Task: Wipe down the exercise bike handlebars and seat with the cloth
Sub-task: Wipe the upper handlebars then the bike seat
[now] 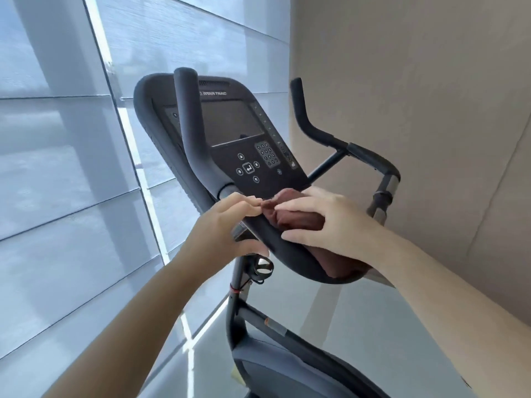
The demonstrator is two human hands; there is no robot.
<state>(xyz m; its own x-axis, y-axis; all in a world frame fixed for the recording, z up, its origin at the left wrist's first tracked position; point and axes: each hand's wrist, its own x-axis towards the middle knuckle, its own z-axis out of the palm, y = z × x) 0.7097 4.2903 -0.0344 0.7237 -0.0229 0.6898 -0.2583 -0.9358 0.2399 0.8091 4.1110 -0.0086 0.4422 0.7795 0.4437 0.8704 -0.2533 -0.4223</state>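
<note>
Bare forearms (pixel 135 305) reach up to the black padded handlebars (pixel 290 255). The right hand (pixel 330 225) clasps the bunched reddish-brown cloth (pixel 290 221) around the centre bar, fingers spread over it and thumb in front. The left hand (pixel 227 225) grips the bar just beside it, fingertips at the cloth's edge. Handlebar wiping looks under way; next, the cloth must slide out toward the upright horns. The seat is out of view, and how far the cloth wraps underneath is hidden.

Single head cam, wide-angle; looked forward and down, close on handlebars (pixel 301 265) at centre; console (pixel 230 124) at 12 o'clock; blinds (pixel 57 168) at 9, wall (pixel 416 96) at 3.
</note>
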